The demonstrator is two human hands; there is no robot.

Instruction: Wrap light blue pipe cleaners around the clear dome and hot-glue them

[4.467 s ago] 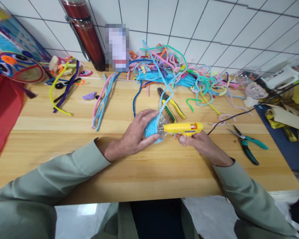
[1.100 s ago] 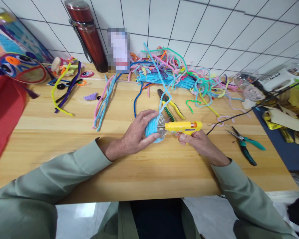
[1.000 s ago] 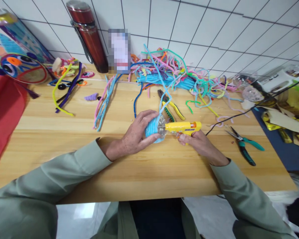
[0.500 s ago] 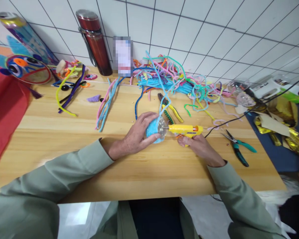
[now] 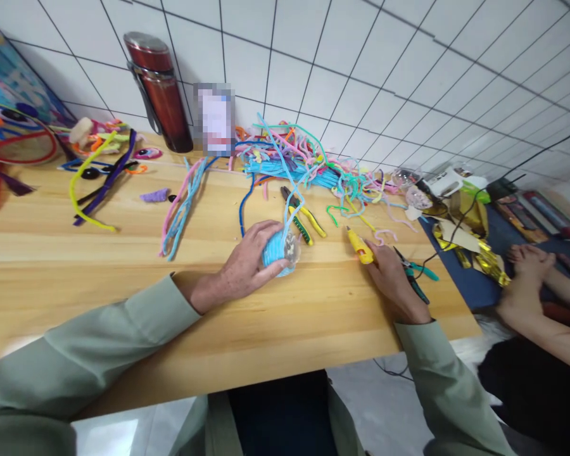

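Observation:
My left hand (image 5: 249, 263) is closed around a clear rounded piece wrapped in light blue pipe cleaner (image 5: 275, 251), resting at the middle of the wooden table (image 5: 285, 329). Loose light blue ends stick up from its top, and its bare clear side faces right. Farther right, my right hand (image 5: 387, 272) grips a yellow hot glue gun (image 5: 360, 246), its nozzle pointing away toward the wall, apart from the wrapped piece. Yellow-and-black pliers (image 5: 304, 218) lie just beyond the wrapped piece. Teal-handled pliers (image 5: 415, 275) lie beside my right hand, partly hidden by it.
A heap of coloured pipe cleaners (image 5: 294, 171) lies along the wall. A red thermos (image 5: 164, 95) and a blurred upright panel (image 5: 215, 120) stand at the back. Pink and blue pipe cleaners (image 5: 185, 209) lie left. Another person's hands (image 5: 527, 272) rest at the right, near gold foil (image 5: 489, 256).
My right hand has drawn the glue gun away from the wrapped piece to the right and turned its nozzle away. The view has swung right, bringing another person's hands into sight.

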